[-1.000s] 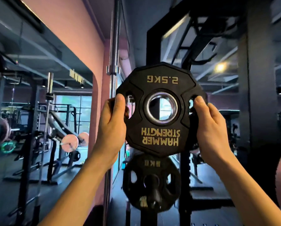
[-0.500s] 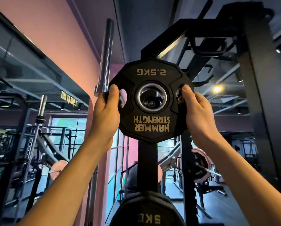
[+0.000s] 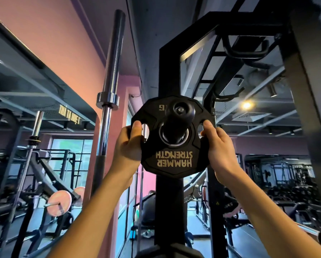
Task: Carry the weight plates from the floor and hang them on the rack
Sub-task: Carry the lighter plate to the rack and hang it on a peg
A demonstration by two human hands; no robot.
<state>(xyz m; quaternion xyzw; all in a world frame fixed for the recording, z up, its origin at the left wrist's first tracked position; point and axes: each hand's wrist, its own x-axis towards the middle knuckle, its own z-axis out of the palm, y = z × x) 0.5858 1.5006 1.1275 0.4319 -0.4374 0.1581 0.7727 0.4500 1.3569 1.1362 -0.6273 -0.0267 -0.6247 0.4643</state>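
Rack: tall black steel upright (image 3: 168,71) with crossbeams overhead, standing straight ahead; placed to store plates off the floor.
Barbell: chrome steel bar (image 3: 110,75) stood on end just left of the upright, out of the way of the peg.
Plate: small black rubber-coated disc with gold upside-down lettering (image 3: 172,146), raised to head height, flat face toward the camera, steel-ringed centre hole threaded over the peg so the disc can hang.
Peg: short black round storage horn with a bolt in its end cap (image 3: 181,110), jutting from the upright toward the camera through the hole.
Left hand: (image 3: 128,146) wrapped round the plate's left edge, thumb hooked into the side cut-out for steadiness.
Right hand: (image 3: 218,146) clasping the right edge likewise, balancing the load evenly.
Judgement: probably sliding home; letting go looks like the step remaining.
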